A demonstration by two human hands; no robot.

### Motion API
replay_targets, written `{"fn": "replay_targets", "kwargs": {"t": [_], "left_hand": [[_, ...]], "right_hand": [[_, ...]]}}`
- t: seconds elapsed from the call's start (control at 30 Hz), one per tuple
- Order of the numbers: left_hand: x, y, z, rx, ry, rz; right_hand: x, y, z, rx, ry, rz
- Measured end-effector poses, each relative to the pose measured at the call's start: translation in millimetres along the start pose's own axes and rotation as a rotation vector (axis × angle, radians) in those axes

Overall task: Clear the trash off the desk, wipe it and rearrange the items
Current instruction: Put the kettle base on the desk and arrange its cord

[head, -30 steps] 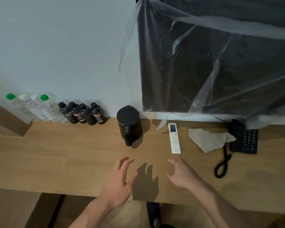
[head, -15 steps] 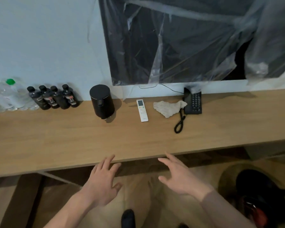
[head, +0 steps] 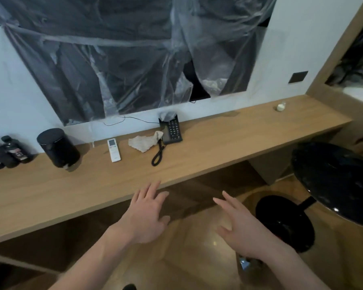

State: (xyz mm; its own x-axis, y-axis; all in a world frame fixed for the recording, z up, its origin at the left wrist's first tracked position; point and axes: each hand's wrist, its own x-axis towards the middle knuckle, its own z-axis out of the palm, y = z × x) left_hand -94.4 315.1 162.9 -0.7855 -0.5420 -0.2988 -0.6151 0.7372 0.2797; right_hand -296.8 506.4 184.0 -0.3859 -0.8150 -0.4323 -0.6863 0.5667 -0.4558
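A long wooden desk (head: 218, 143) runs along the wall. On it lie a crumpled whitish cloth (head: 144, 142), a white remote (head: 113, 150), a black telephone (head: 171, 130) with its coiled cord, a black kettle (head: 57, 147) and dark bottles (head: 6, 152) at the far left. A small pale cup (head: 280, 106) stands near the desk's right end. My left hand (head: 146, 216) and my right hand (head: 239, 225) hover in front of the desk edge, below desk level, fingers spread, holding nothing.
A black round stool (head: 331, 181) stands at the right, its base on the floor near my right hand. A black screen wrapped in plastic film (head: 134, 55) hangs on the wall above the desk. A wooden frame borders the desk's right end.
The view has swung right and pulled back from the desk. Both hands have come off the desktop and now hang in front of its edge. The stool has come into view.
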Motion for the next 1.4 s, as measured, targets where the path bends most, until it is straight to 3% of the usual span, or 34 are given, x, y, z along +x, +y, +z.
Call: {"fn": "replay_targets", "kwargs": {"t": [0.13, 0.27, 0.43, 0.8, 1.1, 1.4], "left_hand": [[1.5, 108.3, 19.1, -0.024, 0.002, 0.068], [7.5, 174.3, 30.6, 0.004, -0.021, 0.088], [31.2, 225.0, 40.8, 0.054, -0.068, 0.083], [172.0, 355.4, 62.8, 0.089, -0.088, 0.161], [267.6, 451.5, 78.2, 0.042, -0.208, 0.251], [324.0, 497.5, 97.7, 0.021, -0.234, 0.101]], "right_hand": [[-51.2, 88.9, -24.1, 0.055, -0.019, 0.042], [-86.5, 150.5, -56.2, 0.069, 0.045, 0.057], [-101.5, 213.6, -83.1, 0.070, 0.145, 0.089], [-84.7, 351.9, -164.3, 0.061, 0.153, 0.240], [-57.6, 461.0, -216.2, 0.053, 0.153, 0.328], [-23.1, 556.5, -249.4, 0.126, 0.081, 0.255]]}}
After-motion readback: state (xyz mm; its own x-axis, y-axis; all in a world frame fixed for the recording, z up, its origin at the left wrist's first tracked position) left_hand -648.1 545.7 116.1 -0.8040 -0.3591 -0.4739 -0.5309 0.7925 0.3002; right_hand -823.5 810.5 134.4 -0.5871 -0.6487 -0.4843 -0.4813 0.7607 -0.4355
